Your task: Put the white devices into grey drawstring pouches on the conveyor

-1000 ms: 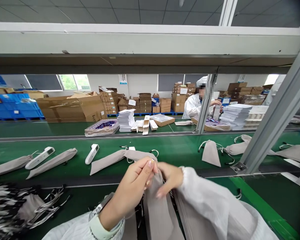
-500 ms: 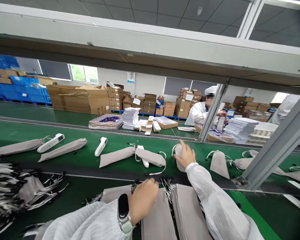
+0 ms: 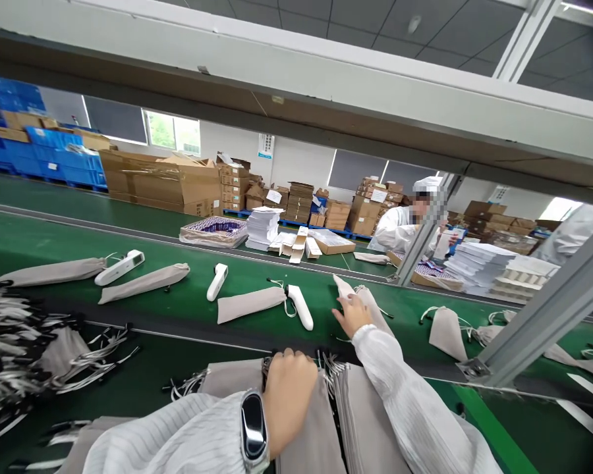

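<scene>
Since the earlier frame, a filled grey pouch (image 3: 363, 299) has been laid on the belt (image 3: 188, 309) under the released right hand (image 3: 352, 315); the stacked pouches (image 3: 321, 421) are pressed by the clenched left hand (image 3: 289, 388).

- A white handheld thermometer (image 3: 299, 307) lies on the green conveyor belt (image 3: 188, 309), just left of the far grip.
- A flat grey fabric pouch (image 3: 251, 304) lies beside it.
- Further left lie another white thermometer (image 3: 217, 282) and a long grey pouch (image 3: 144, 283).
- A stack of white paper sheets (image 3: 262, 228) sits beyond.
- Brown cardboard cartons (image 3: 161, 184) line the back.
- A co-worker in a white coat (image 3: 400, 227) stands far right.
</scene>
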`<act>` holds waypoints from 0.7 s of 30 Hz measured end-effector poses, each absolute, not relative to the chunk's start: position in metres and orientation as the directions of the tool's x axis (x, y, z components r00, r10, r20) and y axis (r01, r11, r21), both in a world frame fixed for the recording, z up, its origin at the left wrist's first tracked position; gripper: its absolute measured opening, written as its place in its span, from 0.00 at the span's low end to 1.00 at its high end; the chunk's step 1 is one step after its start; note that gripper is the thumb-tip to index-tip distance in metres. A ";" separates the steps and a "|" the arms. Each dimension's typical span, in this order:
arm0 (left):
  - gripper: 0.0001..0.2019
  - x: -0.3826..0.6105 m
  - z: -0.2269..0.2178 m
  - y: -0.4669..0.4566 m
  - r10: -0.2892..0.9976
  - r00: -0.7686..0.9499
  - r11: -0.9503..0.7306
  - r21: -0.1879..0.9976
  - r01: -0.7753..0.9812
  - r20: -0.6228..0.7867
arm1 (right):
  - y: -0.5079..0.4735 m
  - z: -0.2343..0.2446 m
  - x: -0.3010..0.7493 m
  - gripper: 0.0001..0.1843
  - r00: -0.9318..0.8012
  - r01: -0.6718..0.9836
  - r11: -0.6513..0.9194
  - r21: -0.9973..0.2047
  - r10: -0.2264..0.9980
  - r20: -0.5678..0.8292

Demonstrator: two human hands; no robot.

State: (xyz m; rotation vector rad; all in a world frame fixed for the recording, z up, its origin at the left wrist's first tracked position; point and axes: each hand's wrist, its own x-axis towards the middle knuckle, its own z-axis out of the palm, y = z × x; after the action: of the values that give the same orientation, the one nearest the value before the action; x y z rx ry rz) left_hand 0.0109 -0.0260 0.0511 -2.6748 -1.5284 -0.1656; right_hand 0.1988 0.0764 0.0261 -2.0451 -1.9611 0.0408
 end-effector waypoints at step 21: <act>0.10 -0.007 0.090 -0.002 0.618 0.734 -0.656 0.700 0.283 0.282 | 0.028 0.098 0.180 0.41 -0.228 -0.281 0.197 -0.939 0.937 0.265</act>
State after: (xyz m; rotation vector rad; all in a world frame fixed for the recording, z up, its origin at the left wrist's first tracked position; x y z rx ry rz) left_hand -0.0073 -0.0023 0.0897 -3.5092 -1.0380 -1.0354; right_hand 0.1798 0.0283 0.0978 -0.7084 -1.3035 1.3253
